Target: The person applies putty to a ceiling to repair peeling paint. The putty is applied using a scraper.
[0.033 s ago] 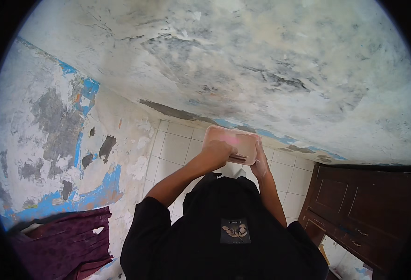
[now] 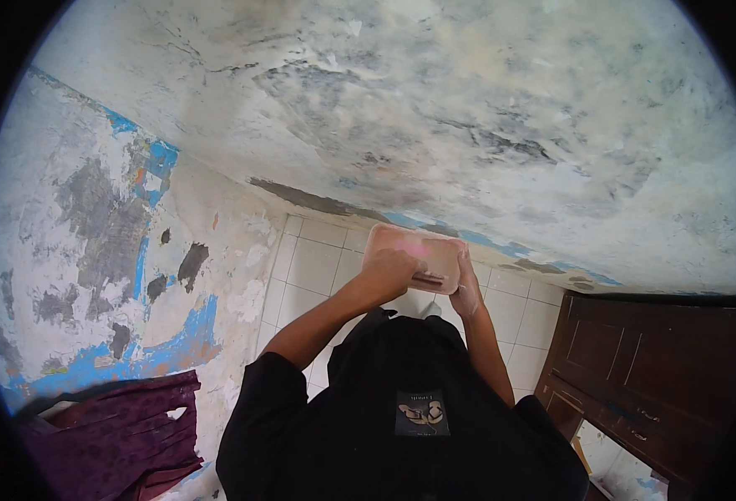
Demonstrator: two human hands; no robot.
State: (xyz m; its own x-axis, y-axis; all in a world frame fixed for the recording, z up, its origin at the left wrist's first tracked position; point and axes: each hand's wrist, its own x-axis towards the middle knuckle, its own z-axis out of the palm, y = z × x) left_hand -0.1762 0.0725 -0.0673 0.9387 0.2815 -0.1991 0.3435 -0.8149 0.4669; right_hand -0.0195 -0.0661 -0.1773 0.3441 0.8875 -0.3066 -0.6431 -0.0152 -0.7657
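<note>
A shallow pinkish tray [image 2: 445,257] with a rounded rim is held in front of my body, close to the wall. My right hand [image 2: 465,288] grips its right side, thumb up along the edge, with whitish smears on the skin. My left hand [image 2: 393,269] is closed over the tray's left part. A dark brown strip [image 2: 429,279] shows beside its fingers, but what the hand holds is hidden. Bright pink material [image 2: 416,249] lies inside the tray, just beyond the left hand.
A patchy, stained wall [image 2: 468,108] rises ahead. Another wall [image 2: 92,217], with peeling blue paint, stands at left above a purple cloth [image 2: 126,434]. Dark wooden cabinet [image 2: 660,359] at right. White floor tiles [image 2: 313,263] lie below, with a small grey thing [image 2: 431,310] under the tray.
</note>
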